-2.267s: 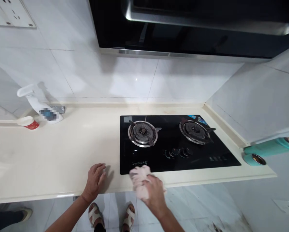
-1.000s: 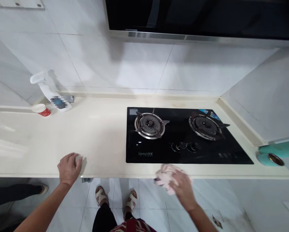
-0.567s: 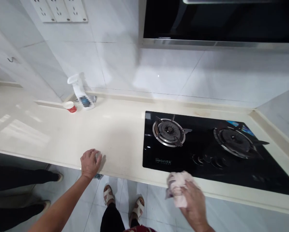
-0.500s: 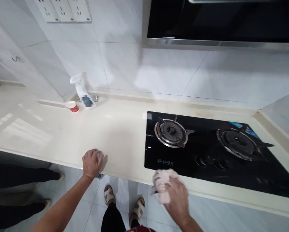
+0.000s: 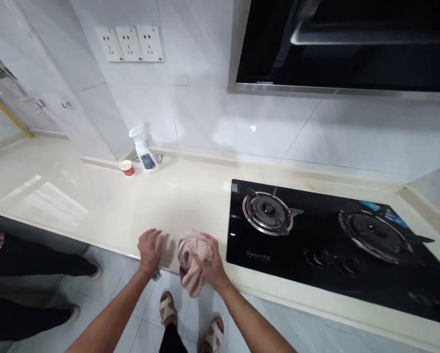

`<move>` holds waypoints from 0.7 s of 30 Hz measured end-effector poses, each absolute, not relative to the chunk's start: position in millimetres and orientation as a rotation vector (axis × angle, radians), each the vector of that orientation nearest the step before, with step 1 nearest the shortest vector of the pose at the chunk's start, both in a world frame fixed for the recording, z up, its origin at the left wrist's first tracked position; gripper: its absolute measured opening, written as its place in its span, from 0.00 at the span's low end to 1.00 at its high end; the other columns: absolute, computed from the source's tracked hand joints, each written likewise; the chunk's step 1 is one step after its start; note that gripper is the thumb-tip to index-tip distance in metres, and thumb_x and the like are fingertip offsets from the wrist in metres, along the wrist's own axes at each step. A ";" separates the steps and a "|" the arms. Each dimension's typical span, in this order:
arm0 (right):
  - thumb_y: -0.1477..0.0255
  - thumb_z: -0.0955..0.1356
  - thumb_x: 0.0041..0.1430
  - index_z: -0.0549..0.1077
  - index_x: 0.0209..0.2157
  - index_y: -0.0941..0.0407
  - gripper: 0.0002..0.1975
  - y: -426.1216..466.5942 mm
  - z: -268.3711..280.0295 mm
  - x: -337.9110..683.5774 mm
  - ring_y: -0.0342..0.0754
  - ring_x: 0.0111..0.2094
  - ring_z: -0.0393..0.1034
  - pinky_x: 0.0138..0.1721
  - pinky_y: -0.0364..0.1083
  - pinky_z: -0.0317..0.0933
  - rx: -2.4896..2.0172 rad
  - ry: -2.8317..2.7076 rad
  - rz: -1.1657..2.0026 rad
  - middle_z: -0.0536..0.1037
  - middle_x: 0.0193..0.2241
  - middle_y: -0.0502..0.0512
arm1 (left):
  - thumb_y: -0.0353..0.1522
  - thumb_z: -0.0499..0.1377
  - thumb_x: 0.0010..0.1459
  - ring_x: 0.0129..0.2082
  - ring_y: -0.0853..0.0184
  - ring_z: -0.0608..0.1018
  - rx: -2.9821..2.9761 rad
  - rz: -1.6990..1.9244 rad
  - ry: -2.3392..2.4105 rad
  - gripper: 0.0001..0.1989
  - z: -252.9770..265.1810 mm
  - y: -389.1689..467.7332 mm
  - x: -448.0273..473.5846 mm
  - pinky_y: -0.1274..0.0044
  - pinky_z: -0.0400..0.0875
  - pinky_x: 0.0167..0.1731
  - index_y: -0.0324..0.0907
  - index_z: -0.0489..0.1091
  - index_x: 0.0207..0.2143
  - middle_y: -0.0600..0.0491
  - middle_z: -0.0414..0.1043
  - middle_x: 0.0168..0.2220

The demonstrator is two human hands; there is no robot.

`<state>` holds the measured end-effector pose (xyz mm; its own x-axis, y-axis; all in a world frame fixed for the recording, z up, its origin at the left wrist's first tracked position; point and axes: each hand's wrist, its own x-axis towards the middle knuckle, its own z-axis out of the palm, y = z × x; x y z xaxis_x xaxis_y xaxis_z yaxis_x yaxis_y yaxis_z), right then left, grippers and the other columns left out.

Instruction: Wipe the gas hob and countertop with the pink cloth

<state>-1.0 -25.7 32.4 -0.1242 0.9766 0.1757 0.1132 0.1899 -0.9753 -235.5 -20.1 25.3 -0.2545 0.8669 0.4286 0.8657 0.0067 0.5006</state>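
Note:
My right hand (image 5: 213,264) is closed round a bunched pale pink cloth (image 5: 194,257), held over the front edge of the cream countertop (image 5: 124,206). Part of the cloth hangs down past that edge. To its left, my left hand (image 5: 149,250) rests at the counter's edge with nothing in it, its fingers loosely bent and the thumb apart. Right of both hands lies the black glass gas stove (image 5: 297,245), with two burners showing.
A white spray bottle (image 5: 144,149) and a red and white paper cup (image 5: 126,168) stand against the back wall. Wall sockets (image 5: 130,44) are above them. A dark range hood (image 5: 337,63) overhangs the stove. Another person's legs (image 5: 39,260) show at the left.
My right hand has carried the cloth left, from the stove's front edge to beside my left hand. My left hand stays at the counter edge. The view has shifted slightly.

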 end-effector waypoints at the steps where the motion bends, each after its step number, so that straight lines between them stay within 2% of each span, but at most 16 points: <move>1: 0.59 0.66 0.58 0.62 0.58 0.52 0.27 -15.4 37.2 8.2 0.54 0.55 0.69 0.56 0.56 0.65 -1.097 -1.385 1.184 0.72 0.56 0.61 | 0.39 0.47 0.69 0.52 0.57 0.73 1.899 1.162 2.219 0.16 28.1 -21.9 -229.7 0.61 0.67 0.54 0.44 0.72 0.46 0.44 0.73 0.47; 3: 0.56 0.68 0.57 0.58 0.62 0.53 0.34 4.1 42.6 35.9 0.55 0.52 0.71 0.52 0.55 0.67 -1.167 -1.329 1.220 0.73 0.54 0.61 | 0.38 0.45 0.70 0.54 0.59 0.73 1.886 1.252 2.182 0.16 34.1 -26.7 -215.3 0.62 0.67 0.57 0.44 0.69 0.50 0.44 0.72 0.49; 5: 0.54 0.70 0.53 0.61 0.61 0.56 0.38 17.6 40.2 74.3 0.57 0.53 0.69 0.53 0.57 0.66 -1.355 -1.357 0.990 0.71 0.54 0.65 | 0.38 0.47 0.70 0.56 0.60 0.72 1.897 1.299 2.134 0.16 39.4 -31.5 -198.0 0.63 0.68 0.57 0.45 0.67 0.54 0.44 0.71 0.52; 6: 0.54 0.69 0.52 0.64 0.59 0.57 0.36 20.5 35.8 95.6 0.59 0.55 0.67 0.55 0.59 0.64 -1.460 -1.383 0.811 0.70 0.55 0.67 | 0.38 0.48 0.69 0.57 0.60 0.72 1.916 1.299 2.102 0.16 41.5 -33.1 -188.6 0.63 0.69 0.57 0.45 0.67 0.55 0.44 0.70 0.54; 9: 0.54 0.63 0.60 0.70 0.54 0.59 0.29 11.6 13.3 152.2 0.61 0.57 0.65 0.59 0.63 0.58 -1.691 -1.521 0.412 0.72 0.54 0.69 | 0.38 0.54 0.66 0.62 0.57 0.68 1.988 1.238 2.027 0.18 44.2 -30.9 -156.0 0.61 0.68 0.59 0.48 0.67 0.57 0.45 0.64 0.61; 13: 0.53 0.54 0.68 0.72 0.56 0.59 0.31 -20.1 -19.8 179.8 0.66 0.64 0.57 0.62 0.68 0.51 -1.879 -1.817 0.042 0.68 0.60 0.70 | 0.43 0.64 0.56 0.70 0.45 0.56 2.034 1.029 2.123 0.32 34.4 -15.6 -98.9 0.54 0.62 0.62 0.51 0.64 0.63 0.44 0.50 0.71; 15: 0.54 0.52 0.69 0.70 0.60 0.61 0.33 -30.9 -30.8 177.5 0.67 0.68 0.51 0.63 0.68 0.48 -1.884 -1.911 -0.115 0.65 0.64 0.70 | 0.47 0.68 0.51 0.71 0.39 0.52 2.098 0.850 2.136 0.40 22.3 -9.9 -70.7 0.50 0.61 0.60 0.56 0.62 0.65 0.45 0.47 0.73; 18: 0.53 0.51 0.70 0.69 0.61 0.62 0.34 -35.3 -39.9 173.7 0.66 0.69 0.50 0.63 0.67 0.49 -1.847 -1.962 -0.257 0.65 0.65 0.70 | 0.51 0.65 0.52 0.71 0.36 0.51 2.224 0.726 2.140 0.41 0.8 -7.8 -46.7 0.46 0.56 0.59 0.61 0.59 0.67 0.46 0.47 0.74; 21: 0.54 0.54 0.70 0.71 0.61 0.60 0.32 -32.5 -46.2 176.0 0.66 0.67 0.55 0.62 0.66 0.52 -1.832 -1.973 -0.337 0.66 0.64 0.69 | 0.51 0.60 0.58 0.71 0.39 0.51 2.371 0.728 2.120 0.36 -12.5 -2.7 -49.5 0.48 0.51 0.60 0.63 0.56 0.68 0.48 0.46 0.74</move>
